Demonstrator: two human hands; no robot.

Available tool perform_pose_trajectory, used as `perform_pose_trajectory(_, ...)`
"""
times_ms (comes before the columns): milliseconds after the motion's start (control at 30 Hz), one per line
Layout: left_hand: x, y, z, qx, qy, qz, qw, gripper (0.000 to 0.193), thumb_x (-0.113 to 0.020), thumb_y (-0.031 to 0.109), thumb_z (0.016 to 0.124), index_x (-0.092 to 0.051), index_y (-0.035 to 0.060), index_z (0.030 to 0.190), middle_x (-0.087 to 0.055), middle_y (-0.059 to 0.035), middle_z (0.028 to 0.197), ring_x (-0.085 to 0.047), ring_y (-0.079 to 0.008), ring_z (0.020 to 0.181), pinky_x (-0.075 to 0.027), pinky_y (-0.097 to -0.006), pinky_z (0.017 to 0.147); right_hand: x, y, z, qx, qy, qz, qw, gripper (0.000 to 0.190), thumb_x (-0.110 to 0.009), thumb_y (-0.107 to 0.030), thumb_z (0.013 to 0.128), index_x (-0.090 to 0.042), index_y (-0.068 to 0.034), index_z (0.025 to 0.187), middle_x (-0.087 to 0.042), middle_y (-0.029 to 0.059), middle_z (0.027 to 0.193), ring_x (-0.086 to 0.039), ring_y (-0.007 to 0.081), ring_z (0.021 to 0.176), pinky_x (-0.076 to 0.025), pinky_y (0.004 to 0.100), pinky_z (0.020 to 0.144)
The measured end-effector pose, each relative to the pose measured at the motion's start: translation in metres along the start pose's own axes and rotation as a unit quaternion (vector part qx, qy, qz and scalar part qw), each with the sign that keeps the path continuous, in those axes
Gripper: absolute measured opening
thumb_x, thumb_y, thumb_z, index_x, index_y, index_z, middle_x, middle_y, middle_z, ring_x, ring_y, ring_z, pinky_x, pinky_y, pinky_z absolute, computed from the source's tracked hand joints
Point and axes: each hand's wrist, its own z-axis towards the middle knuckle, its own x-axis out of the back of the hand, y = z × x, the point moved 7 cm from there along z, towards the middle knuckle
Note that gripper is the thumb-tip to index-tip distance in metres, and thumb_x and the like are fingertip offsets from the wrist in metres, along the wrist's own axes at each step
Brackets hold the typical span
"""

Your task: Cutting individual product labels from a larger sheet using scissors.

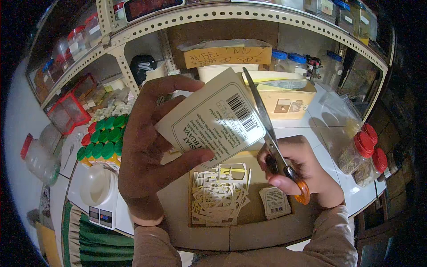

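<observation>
Between the thumb and fingers of my left hand (146, 157) is a printed paper label (213, 123), held tilted in front of me. It bears a barcode, lines of writing and a rounded printed border. My right hand (293, 167) grips scissors (267, 123) with amber-brown handles. Their blades point up along the label's right edge; whether they touch the paper I cannot tell. Below the label, a shallow cardboard tray (240, 222) holds a heap of cut paper frames (220, 197) on its left. A stack of trimmed labels (275, 202) lies at its right side.
Left stand a digital kitchen scale (100, 200) with a bowl and several green-capped bottles (105, 137). Red-lidded jars (363, 147) are at the right. Behind are a cream box (283, 100) holding papers and a perforated metal shelf (233, 15). A clear jar (40, 160) lies far left.
</observation>
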Motion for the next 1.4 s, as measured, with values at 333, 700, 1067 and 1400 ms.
perform_pose_trajectory(333,0.000,0.002,-0.003,0.004,0.006,0.043,0.999,0.077,-0.075,0.018,0.039,-0.037,0.0009,0.103,-0.043,-0.0104,0.102,-0.049,-0.0223,0.090,-0.043,-0.0304,0.074,0.001,-0.001,0.000,0.011,-0.001,-0.025,1.000,0.017,-0.062,-0.014,0.063,-0.049,-0.003,0.065,-0.038,0.0037,0.046,-0.036,0.0146,0.040,-0.029,0.0229,0.040)
perform_pose_trajectory(700,0.003,0.002,-0.004,0.013,0.022,0.031,0.999,0.079,-0.078,0.020,0.038,-0.037,0.0015,0.104,-0.043,-0.0095,0.103,-0.049,-0.0227,0.090,-0.043,-0.0309,0.074,0.002,-0.001,0.000,0.016,0.022,-0.050,0.998,0.016,-0.062,-0.013,0.063,-0.049,-0.003,0.063,-0.039,0.0034,0.044,-0.037,0.0146,0.037,-0.029,0.0236,0.038)
perform_pose_trajectory(1067,-0.010,0.017,-0.003,-0.128,-0.143,0.030,0.981,0.064,-0.061,-0.011,0.054,-0.031,0.0009,0.109,-0.047,-0.0109,0.101,-0.049,-0.0176,0.092,-0.043,-0.0260,0.076,0.004,0.000,-0.001,0.002,0.044,-0.060,0.997,0.015,-0.062,-0.011,0.062,-0.049,-0.004,0.060,-0.038,0.0037,0.042,-0.037,0.0150,0.035,-0.028,0.0234,0.037)
perform_pose_trajectory(1400,0.002,0.006,-0.002,-0.038,-0.037,0.093,0.994,0.079,-0.077,0.024,0.040,-0.036,0.0008,0.104,-0.043,-0.0085,0.102,-0.049,-0.0211,0.089,-0.044,-0.0295,0.072,0.005,-0.001,-0.003,0.003,0.047,-0.074,0.996,0.015,-0.062,-0.013,0.063,-0.050,-0.004,0.061,-0.036,0.0032,0.041,-0.034,0.0147,0.034,-0.027,0.0236,0.036)
